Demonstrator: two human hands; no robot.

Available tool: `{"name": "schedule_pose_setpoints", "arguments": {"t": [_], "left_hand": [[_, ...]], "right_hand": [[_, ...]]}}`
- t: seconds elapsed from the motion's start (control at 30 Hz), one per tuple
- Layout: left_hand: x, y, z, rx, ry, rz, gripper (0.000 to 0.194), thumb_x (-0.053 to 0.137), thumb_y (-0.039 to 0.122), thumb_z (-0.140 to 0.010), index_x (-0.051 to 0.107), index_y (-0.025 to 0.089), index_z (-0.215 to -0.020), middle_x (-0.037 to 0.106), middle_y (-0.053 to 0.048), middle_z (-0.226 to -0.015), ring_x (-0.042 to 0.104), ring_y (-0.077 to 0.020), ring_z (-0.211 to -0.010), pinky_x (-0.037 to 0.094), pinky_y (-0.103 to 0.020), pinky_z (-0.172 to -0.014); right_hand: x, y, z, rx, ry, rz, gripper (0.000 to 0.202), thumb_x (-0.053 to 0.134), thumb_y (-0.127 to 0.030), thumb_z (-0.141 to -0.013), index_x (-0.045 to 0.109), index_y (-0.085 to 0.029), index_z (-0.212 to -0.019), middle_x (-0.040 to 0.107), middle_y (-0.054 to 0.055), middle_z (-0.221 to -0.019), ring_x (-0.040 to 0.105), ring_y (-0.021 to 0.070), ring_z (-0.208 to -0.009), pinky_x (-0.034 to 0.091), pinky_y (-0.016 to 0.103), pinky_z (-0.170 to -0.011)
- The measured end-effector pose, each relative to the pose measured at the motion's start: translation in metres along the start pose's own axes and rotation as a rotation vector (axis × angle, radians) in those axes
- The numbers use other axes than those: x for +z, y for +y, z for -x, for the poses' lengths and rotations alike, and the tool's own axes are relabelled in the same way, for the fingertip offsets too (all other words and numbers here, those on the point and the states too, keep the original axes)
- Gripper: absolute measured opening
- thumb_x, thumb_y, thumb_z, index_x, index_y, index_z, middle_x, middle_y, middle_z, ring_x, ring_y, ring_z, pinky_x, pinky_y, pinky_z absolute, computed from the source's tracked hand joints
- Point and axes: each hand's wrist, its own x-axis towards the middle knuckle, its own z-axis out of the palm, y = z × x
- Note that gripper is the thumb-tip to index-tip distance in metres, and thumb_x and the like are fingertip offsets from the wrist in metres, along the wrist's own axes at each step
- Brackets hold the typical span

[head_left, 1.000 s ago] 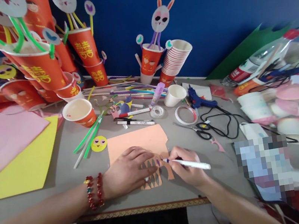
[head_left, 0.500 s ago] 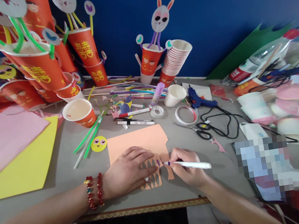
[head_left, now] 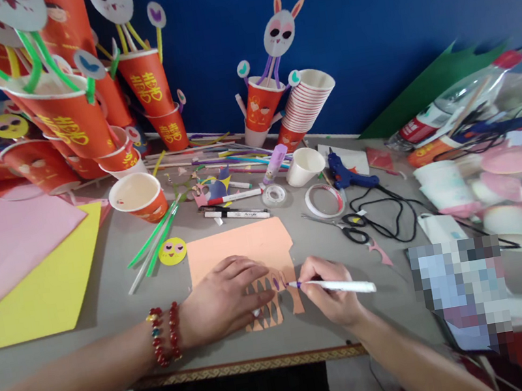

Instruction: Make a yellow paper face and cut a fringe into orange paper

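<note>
An orange sheet of paper (head_left: pixel 239 245) with several cut-out holes along its lower part lies on the table in front of me. My left hand (head_left: pixel 230 295) rests flat on its lower left, fingers spread over the cut-outs. In my right hand (head_left: pixel 330 290) is a white marker (head_left: pixel 345 286), its purple tip touching the paper beside a small purple oval. A round yellow face cut-out (head_left: pixel 172 252) lies at the sheet's upper left corner.
Red paper cups (head_left: pixel 146 81) with rabbit figures stand at the back left. Beyond the sheet lie markers (head_left: pixel 237 214), a tape roll (head_left: pixel 324 200), scissors (head_left: pixel 354 231) and a blue glue gun (head_left: pixel 349 175). Pink and yellow paper (head_left: pixel 79 270) covers the left side.
My right hand and the marker's rear end have shifted slightly to the right. My left hand and the orange paper look unmoved.
</note>
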Motion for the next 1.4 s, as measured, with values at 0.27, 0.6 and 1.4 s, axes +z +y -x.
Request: {"name": "schedule_pose_setpoints", "arguments": {"t": [0.27, 0.6, 1.4], "left_hand": [[0.0020, -0.0002, -0.0007, 0.002, 0.023, -0.007, 0.035, 0.056, 0.032, -0.092, 0.056, 0.029, -0.128, 0.054, -0.007, -0.135, 0.048, -0.0267, -0.123, 0.032, -0.047, -0.110], [0.0033, 0.0001, -0.0003, -0.001, 0.041, -0.019, 0.037, 0.060, 0.032, -0.090, 0.057, 0.029, -0.126, 0.054, -0.007, -0.134, 0.048, -0.0265, -0.123, 0.032, -0.047, -0.110], [0.0016, 0.0000, -0.0010, 0.002, 0.013, -0.020, 0.038, 0.059, 0.032, -0.090, 0.056, 0.029, -0.128, 0.054, -0.007, -0.135, 0.048, -0.0276, -0.124, 0.033, -0.047, -0.109]], "right_hand": [[0.0036, -0.0005, -0.0020, 0.027, 0.048, 0.072, 0.017, 0.052, -0.014, -0.080, 0.048, -0.021, -0.065, 0.045, -0.006, -0.053, 0.039, 0.0098, -0.046, 0.031, 0.022, -0.046], [0.0045, 0.0009, -0.0012, 0.037, 0.043, 0.085, 0.017, 0.052, -0.014, -0.081, 0.048, -0.021, -0.065, 0.046, -0.006, -0.054, 0.040, 0.0097, -0.047, 0.032, 0.022, -0.048], [0.0034, -0.0001, -0.0021, 0.017, 0.029, 0.084, 0.017, 0.052, -0.014, -0.080, 0.047, -0.022, -0.065, 0.045, -0.006, -0.053, 0.040, 0.0101, -0.047, 0.031, 0.022, -0.047]]}}
